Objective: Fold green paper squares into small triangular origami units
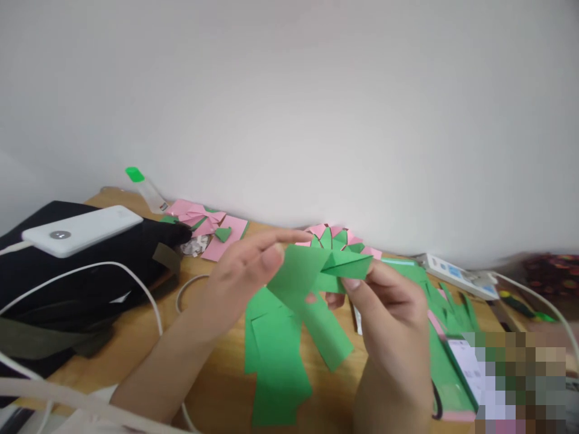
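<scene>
Both hands hold up a folded sheet of green paper (301, 271) above the table. My left hand (244, 271) has its thumb at the paper's left edge, with a finger stretched along the top behind it. My right hand (389, 307) pinches the narrow folded flap at the right end between thumb and fingers. Below lie cut green paper pieces (275, 349), overlapping one another. A green paper strip (328, 334) shows beneath the held paper; whether it is joined to it I cannot tell. Behind is a pink and green folded paper fan (339, 238), partly hidden.
On the left, a white power bank (85, 230) rests on a black bag (113, 283), with white cables looping nearby. A green-capped glue bottle (147, 190) leans at the wall beside pink paper pieces (226, 238). At right are a power strip (459, 276) and a phone (465, 367).
</scene>
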The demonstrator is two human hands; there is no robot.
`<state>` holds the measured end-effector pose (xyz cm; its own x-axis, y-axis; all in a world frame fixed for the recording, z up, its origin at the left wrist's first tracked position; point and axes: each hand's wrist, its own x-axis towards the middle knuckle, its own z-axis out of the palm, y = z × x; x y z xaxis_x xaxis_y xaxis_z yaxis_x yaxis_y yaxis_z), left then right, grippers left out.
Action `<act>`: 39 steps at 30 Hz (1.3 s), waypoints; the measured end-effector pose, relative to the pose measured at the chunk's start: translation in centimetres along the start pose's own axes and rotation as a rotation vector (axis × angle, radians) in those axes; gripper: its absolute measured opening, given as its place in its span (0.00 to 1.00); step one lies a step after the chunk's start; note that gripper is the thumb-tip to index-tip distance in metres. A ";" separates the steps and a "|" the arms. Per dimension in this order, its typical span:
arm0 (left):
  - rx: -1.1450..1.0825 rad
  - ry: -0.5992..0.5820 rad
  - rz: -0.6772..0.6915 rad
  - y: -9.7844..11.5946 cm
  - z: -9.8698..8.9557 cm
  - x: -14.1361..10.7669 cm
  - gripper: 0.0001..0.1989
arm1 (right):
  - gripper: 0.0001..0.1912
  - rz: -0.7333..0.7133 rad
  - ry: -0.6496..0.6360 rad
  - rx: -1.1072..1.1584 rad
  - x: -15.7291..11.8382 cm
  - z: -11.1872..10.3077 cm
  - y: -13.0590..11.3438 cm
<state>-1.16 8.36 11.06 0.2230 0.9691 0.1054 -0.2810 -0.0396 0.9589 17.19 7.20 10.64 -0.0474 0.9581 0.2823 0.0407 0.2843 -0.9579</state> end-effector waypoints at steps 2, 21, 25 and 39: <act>-0.002 0.016 -0.060 0.0 0.2 0.3 0.20 | 0.09 0.002 -0.017 -0.040 0.1 0.0 0.2; 0.107 -0.037 -0.066 0.2 0.5 1.0 0.12 | 0.04 0.060 -0.062 0.003 0.4 1.1 0.1; 0.148 -0.061 -0.051 0.2 0.3 1.0 0.12 | 0.01 0.053 -0.010 0.033 0.4 1.3 0.3; 0.254 -0.063 0.002 0.1 0.4 1.0 0.14 | 0.10 -0.048 0.106 -0.053 0.2 1.9 0.4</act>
<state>-0.57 9.18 11.39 0.2824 0.9523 0.1155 -0.0401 -0.1086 0.9933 15.28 7.43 10.19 0.0546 0.9407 0.3349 0.0933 0.3291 -0.9397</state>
